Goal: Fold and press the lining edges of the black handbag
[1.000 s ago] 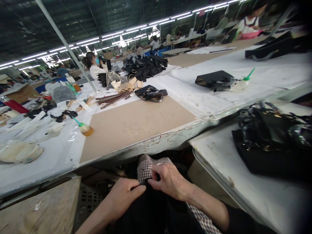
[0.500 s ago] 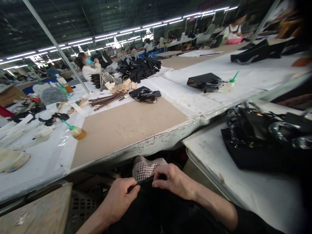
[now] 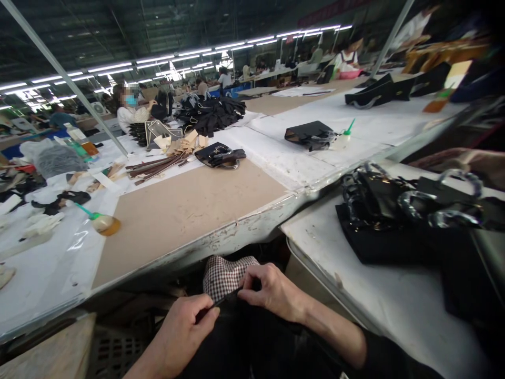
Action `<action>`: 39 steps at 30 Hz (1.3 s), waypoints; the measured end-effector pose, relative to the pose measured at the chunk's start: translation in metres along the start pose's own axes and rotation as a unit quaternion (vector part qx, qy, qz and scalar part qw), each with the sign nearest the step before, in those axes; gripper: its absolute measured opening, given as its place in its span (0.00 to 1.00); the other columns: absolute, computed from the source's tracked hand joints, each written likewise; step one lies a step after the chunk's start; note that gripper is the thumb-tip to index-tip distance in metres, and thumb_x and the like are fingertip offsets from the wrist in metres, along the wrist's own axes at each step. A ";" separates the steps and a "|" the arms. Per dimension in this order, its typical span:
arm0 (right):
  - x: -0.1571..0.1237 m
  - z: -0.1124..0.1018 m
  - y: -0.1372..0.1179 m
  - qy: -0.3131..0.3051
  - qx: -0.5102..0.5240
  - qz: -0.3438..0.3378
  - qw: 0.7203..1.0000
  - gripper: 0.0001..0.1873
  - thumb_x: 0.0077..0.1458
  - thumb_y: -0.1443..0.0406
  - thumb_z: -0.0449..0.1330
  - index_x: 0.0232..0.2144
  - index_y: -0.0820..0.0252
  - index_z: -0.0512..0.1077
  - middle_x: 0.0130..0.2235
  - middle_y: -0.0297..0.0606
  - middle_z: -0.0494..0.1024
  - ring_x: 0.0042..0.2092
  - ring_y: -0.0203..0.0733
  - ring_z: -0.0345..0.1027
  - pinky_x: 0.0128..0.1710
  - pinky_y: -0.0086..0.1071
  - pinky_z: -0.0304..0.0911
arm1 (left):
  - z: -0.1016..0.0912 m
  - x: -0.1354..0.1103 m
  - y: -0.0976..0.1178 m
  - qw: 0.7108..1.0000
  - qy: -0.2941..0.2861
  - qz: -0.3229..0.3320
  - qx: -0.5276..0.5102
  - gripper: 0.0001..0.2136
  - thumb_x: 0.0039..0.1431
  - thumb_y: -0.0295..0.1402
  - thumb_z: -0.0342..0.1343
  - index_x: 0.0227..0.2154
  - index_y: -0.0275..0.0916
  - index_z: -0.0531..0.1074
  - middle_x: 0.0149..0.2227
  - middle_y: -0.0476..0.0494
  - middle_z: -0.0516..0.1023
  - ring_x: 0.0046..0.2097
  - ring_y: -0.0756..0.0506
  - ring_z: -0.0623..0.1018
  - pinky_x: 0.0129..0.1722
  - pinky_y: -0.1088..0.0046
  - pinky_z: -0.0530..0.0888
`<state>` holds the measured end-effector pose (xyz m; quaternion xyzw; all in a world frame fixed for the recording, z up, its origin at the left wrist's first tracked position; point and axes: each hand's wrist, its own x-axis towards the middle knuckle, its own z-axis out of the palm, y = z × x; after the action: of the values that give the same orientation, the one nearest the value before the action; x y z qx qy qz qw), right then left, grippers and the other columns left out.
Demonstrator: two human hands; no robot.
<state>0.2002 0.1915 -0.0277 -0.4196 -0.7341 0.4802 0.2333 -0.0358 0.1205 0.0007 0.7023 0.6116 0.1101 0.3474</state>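
Low in front of me, my left hand (image 3: 185, 323) and my right hand (image 3: 272, 292) both pinch the upper edge of a black piece (image 3: 228, 300), thumbs against fingers. A short stretch of that edge runs taut between them. The rest merges with the dark area on my lap, so its kind cannot be made out. Just behind the edge shows brown-and-white checked cloth (image 3: 223, 279). A black handbag (image 3: 219, 155) lies at the far side of the tan board (image 3: 185, 210) on the table.
To the right, a white side table (image 3: 323, 258) bears several black bags (image 3: 379, 210) with wrapped handles. A glue bottle (image 3: 104, 223) stands left of the board, near scraps. Brown strips (image 3: 158, 167), a black pile (image 3: 209, 113) and a masked co-worker (image 3: 130, 113) are farther back.
The view has turned slightly right, so the table and its things sit farther left. Both hands keep their pinch on the black edge.
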 end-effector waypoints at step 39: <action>-0.147 -0.058 -0.007 0.010 0.133 0.143 0.981 0.29 0.47 0.62 0.72 0.53 0.51 0.75 0.46 0.32 0.81 0.47 0.47 0.74 0.44 0.31 0.67 | -0.035 0.027 0.052 0.976 -0.189 0.108 -0.022 0.20 0.56 0.39 0.63 0.18 0.39 0.60 0.25 0.55 0.62 0.31 0.50 0.63 0.32 0.75 0.60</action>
<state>0.3195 0.0964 0.0127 -0.4901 -0.5937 0.5977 0.2239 -0.0091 0.1571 0.0513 0.7647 0.4529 0.0257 0.4577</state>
